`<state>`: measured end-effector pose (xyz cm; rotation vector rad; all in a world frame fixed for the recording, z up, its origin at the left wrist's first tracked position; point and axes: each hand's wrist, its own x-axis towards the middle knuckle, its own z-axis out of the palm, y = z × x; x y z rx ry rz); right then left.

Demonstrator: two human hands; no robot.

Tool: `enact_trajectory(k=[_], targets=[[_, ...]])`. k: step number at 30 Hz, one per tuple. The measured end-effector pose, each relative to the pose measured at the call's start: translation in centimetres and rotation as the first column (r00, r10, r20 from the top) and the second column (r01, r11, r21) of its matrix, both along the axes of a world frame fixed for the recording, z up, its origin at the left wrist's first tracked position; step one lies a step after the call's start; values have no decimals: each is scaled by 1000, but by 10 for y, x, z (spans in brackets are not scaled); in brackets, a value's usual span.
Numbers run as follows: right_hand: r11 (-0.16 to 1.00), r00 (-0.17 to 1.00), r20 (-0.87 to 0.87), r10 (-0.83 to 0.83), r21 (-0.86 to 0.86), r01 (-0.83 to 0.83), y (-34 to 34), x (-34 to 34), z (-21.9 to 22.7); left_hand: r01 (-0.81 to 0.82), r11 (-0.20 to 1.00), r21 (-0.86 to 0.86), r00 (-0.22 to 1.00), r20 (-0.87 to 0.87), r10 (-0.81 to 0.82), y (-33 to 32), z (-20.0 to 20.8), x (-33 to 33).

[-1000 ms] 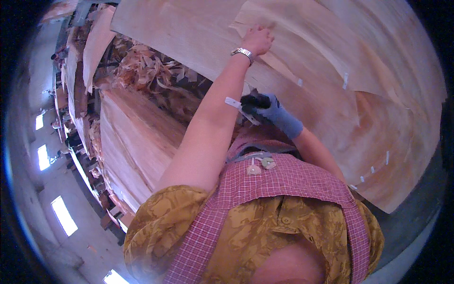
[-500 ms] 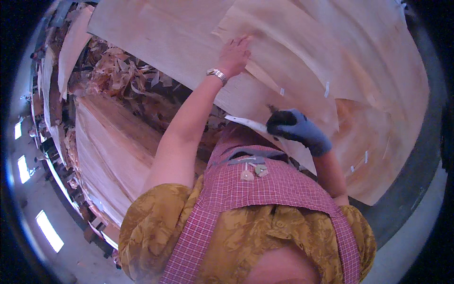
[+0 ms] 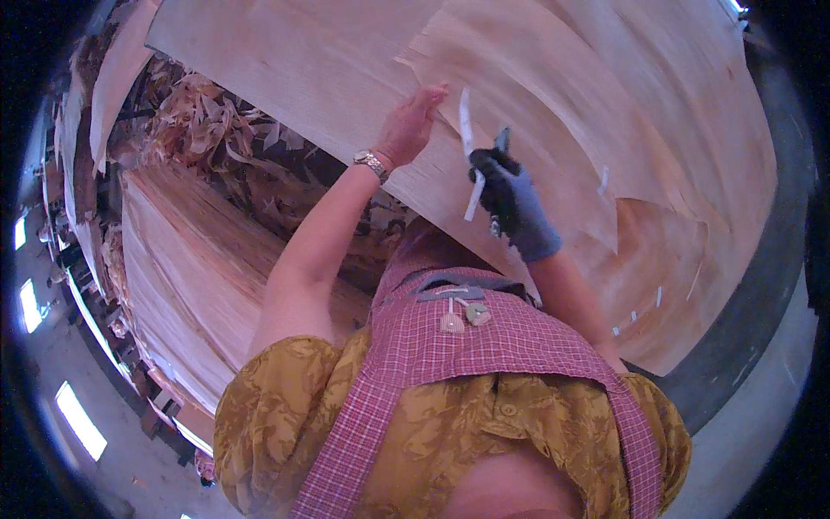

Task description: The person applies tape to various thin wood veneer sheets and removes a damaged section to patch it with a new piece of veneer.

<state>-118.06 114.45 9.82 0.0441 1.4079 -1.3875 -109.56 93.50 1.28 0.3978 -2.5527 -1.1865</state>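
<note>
A large pale wood veneer sheet (image 3: 285, 52) with wavy, overlapping layers spreads in front of me. My bare left hand (image 3: 408, 130), a metal watch on its wrist, is over the sheet near a split edge, fingers loosely extended and drawn fairly close. To its right, my right hand (image 3: 510, 195) wears a blue glove with a black palm. It is closed on a narrow strip of white tape (image 3: 467, 121), which sticks out above and below the fingers. A reddish-brown veneer patch (image 3: 653, 259) lies at the right, with short white tape pieces (image 3: 659, 297) on it.
Torn veneer scraps (image 3: 203, 121) heap up to the left, beyond the near sheet edge. Beneath them a stack of veneer (image 3: 199, 277) slopes down. A dark table border (image 3: 735, 355) curves along the right. Another small tape piece (image 3: 603, 180) sits on the sheet.
My left hand has drawn back slightly toward me and left, its fingers less spread. The right hand has swung up and forward, turning the white tape strip from nearly level to upright.
</note>
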Motion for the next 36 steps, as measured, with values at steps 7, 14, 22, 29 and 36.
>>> enact_trajectory(k=[7,14,22,29,36], targets=[[999,998,54,11,29,-13,3,17,-46,315,906,-284,946,10,-325,-18,-2,7],[991,989,-121,90,106,-78,1,13,-48,510,724,-464,844,107,-526,-27,-6,16],[922,890,-272,367,233,-309,29,-50,-42,523,657,-543,830,148,-538,-34,-5,11],[941,984,-155,-93,309,138,105,3,-32,424,690,-587,905,234,-356,20,29,-16],[948,905,-322,-278,62,313,109,16,-72,519,651,-555,832,151,-534,120,-6,-6]])
